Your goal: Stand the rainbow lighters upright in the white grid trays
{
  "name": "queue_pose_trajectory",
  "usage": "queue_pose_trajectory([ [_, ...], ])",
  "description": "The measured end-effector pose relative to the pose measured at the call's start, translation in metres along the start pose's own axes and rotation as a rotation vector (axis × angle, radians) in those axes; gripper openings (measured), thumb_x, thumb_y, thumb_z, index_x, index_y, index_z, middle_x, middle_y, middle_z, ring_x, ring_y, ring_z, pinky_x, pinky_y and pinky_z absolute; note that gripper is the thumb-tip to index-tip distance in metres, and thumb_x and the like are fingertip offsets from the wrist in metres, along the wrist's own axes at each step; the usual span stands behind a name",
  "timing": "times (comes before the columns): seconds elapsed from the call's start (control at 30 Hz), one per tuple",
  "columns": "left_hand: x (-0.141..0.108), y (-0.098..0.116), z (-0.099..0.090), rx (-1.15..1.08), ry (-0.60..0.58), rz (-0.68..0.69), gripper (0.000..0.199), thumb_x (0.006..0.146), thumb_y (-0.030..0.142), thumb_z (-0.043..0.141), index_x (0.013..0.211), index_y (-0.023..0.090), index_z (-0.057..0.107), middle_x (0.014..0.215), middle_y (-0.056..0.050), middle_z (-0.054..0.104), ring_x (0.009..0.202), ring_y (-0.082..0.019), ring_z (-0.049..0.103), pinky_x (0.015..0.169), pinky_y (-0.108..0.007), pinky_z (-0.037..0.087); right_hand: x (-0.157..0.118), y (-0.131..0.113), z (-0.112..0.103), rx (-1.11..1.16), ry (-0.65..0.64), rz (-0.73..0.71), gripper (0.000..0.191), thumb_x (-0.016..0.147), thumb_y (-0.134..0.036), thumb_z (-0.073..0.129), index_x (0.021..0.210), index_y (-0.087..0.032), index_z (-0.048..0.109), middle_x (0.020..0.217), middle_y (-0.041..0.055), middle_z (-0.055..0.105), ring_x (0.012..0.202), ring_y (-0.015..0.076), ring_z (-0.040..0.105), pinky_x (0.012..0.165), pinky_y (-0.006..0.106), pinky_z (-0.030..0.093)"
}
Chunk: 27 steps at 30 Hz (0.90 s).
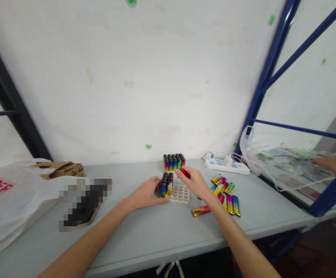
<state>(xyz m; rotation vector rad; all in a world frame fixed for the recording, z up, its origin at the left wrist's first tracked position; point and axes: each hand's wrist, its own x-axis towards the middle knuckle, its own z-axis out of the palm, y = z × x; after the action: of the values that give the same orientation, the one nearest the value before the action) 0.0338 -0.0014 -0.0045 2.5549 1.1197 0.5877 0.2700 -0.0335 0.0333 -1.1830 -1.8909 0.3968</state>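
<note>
My right hand (195,180) pinches a red lighter (185,172) above the back right of a pale tray (182,196) with rows of round holes. Several shiny multicoloured lighters (167,184) with black tops stand upright in the tray's left part; the holes at its right front are bare. Around the tray's left end curls my left hand (146,194), its thumb along the front edge and its other fingers partly hidden behind. Right of the tray, several loose lighters (228,204) lie on the grey table (144,235), some partly covered by my right forearm.
Behind the tray stands a block of upright lighters (174,162). A white power strip (228,166) lies near the wall. At left are a white plastic bag (19,204), cardboard (65,170) and a blurred dark object (86,202). Beyond the blue frame (257,104) shows another person's hand (331,163).
</note>
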Motion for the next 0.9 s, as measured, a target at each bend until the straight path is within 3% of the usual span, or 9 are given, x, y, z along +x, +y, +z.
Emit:
queue_pose_trajectory([
  [0.13,0.0,-0.001,0.001,-0.006,0.016,0.013,0.055,0.073,0.065,0.076,0.099,0.018,0.066,0.103,-0.009,0.066,0.094,-0.028,0.063,0.085,-0.037,0.052,-0.003,-0.011,-0.013,-0.037,-0.149,-0.111,0.035,0.106,-0.043,0.042,0.084,-0.019,0.054,0.074,-0.0012,0.058,0.07,0.0141,0.054,0.068,0.025,0.037],
  [0.23,0.0,-0.001,0.002,-0.003,0.009,0.006,0.055,0.073,0.065,0.076,0.1,0.018,0.066,0.102,-0.009,0.066,0.094,-0.028,0.063,0.086,-0.038,0.052,-0.007,-0.021,-0.02,-0.184,-0.221,-0.225,0.039,0.106,-0.044,0.045,0.083,-0.018,0.06,0.084,0.0035,0.061,0.082,0.0164,0.056,0.075,0.026,0.039],
  [0.43,0.0,-0.001,-0.002,-0.011,-0.014,0.026,0.054,0.075,0.063,0.076,0.103,0.018,0.068,0.102,-0.009,0.066,0.095,-0.028,0.062,0.086,-0.037,0.051,-0.01,-0.025,-0.017,-0.142,-0.441,-0.17,0.038,0.103,-0.043,0.054,0.08,-0.016,0.067,0.067,-0.0007,0.063,0.059,0.0126,0.053,0.059,0.025,0.034],
  [0.67,0.0,-0.009,-0.004,-0.085,-0.052,0.005,0.058,0.072,0.063,0.078,0.108,0.018,0.07,0.105,-0.008,0.068,0.096,-0.029,0.064,0.087,-0.038,0.051,-0.009,-0.018,-0.006,-0.084,-0.458,-0.093,0.024,0.1,-0.033,0.06,0.091,-0.015,0.073,0.075,0.0029,0.074,0.066,0.0161,0.064,0.063,0.023,0.042],
  [0.8,0.001,-0.011,-0.003,-0.097,-0.064,0.009,0.061,0.072,0.063,0.079,0.111,0.018,0.07,0.106,-0.009,0.067,0.099,-0.03,0.063,0.089,-0.038,0.05,-0.011,-0.022,-0.003,-0.234,-0.454,-0.082,0.029,0.103,-0.033,0.056,0.091,-0.013,0.073,0.078,0.0077,0.075,0.071,0.0191,0.067,0.067,0.026,0.044],
  [0.9,0.001,-0.011,-0.003,-0.109,-0.072,0.003,0.058,0.072,0.061,0.08,0.111,0.018,0.07,0.104,-0.008,0.065,0.096,-0.028,0.062,0.087,-0.037,0.051,-0.011,-0.024,-0.004,-0.359,-0.476,-0.142,0.027,0.104,-0.033,0.056,0.101,-0.013,0.073,0.088,0.0108,0.076,0.078,0.0212,0.069,0.072,0.027,0.045],
])
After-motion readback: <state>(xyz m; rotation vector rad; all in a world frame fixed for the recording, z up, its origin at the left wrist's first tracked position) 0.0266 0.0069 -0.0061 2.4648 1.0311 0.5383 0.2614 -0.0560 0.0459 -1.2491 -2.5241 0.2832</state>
